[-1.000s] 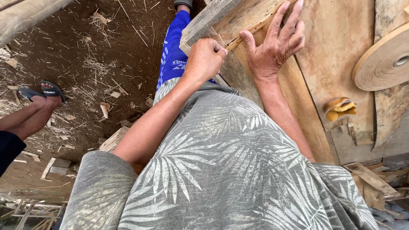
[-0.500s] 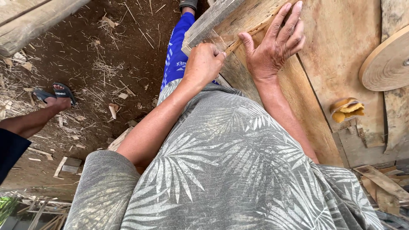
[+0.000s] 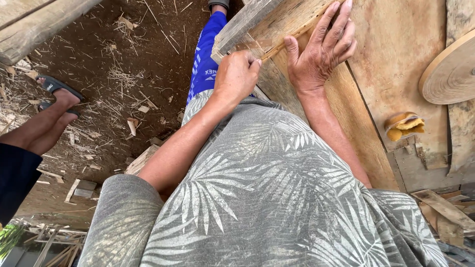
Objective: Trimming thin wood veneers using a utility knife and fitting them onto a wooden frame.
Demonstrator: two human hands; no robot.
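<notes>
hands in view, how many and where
2, both the person's own. The left hand is closed around a thin wooden strip at the edge of the wooden bench; the right hand lies flat on the bench beside it. A bystander's hands are out of view.

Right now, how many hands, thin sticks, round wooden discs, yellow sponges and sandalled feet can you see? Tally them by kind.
Hands: 2, left hand closed on the stick, right hand flat on the board
Thin sticks: 1, stick
Round wooden discs: 1, disc
Yellow sponges: 1, sponge
Sandalled feet: 1, foot of another person
Total: 6
</notes>
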